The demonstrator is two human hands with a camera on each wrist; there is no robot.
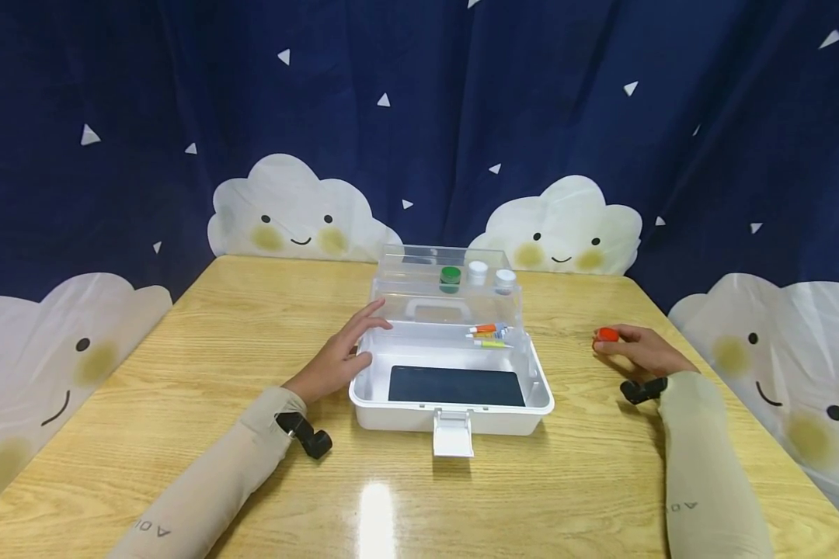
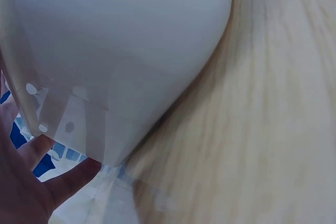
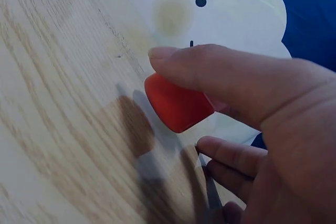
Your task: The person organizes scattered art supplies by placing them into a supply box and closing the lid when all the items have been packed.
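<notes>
Navy curtain [image 1: 419,85] backs a wood-grained table [image 1: 252,326] in the head view, a rounded red piece [image 1: 607,335] right of the white plastic box [image 1: 391,419] with clear lid [image 1: 412,291]. Left wrist: left hand [image 2: 21,184], fingers relaxed, beside the box's curved wall [image 2: 142,51]. Right wrist: right hand [image 3: 294,129] pinches the smooth red piece.

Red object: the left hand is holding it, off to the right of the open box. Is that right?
Not quite: the right hand holds the red object, as the head view shows. It is indeed off to the right of the open box.
</notes>
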